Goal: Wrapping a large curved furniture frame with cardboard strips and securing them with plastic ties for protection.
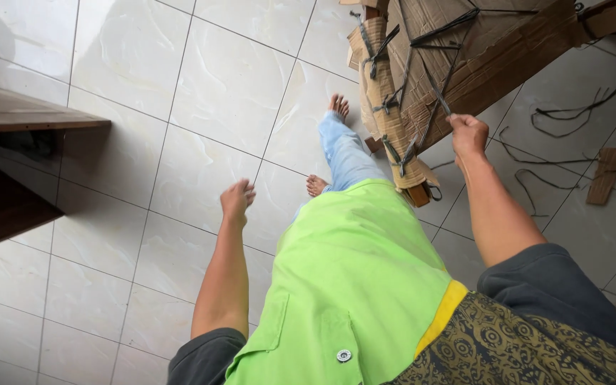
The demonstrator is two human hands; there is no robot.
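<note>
- The right hand (467, 133), at about 2 o'clock from the middle of the head view, is closed around a dark strap (436, 89) that binds a cardboard-wrapped bundle (465, 57).
- The bundle lies tilted across the top of the view, from 12 to 2 o'clock, its lower end resting near the person's bare feet (316, 185) on the tiled floor (201, 93).
- The left hand (237, 200), near the centre and a little to 9 o'clock, holds nothing; its fingers are loosely curled and it hangs free above the floor.
- Loose black straps (579, 107) and a cardboard scrap (605, 175) lie on the tiles at 3 o'clock, apart from the bundle.
- A dark wooden table (30, 117) edge juts in at 9 o'clock, well apart from both hands.
- As I judge it, the step in hand is pulling or lifting the bundle by its strap while standing.
- The next move seems to call for a firm, steady pull along the strap, with the free hand brought over to steady the cardboard so that it does not tear or slip.
</note>
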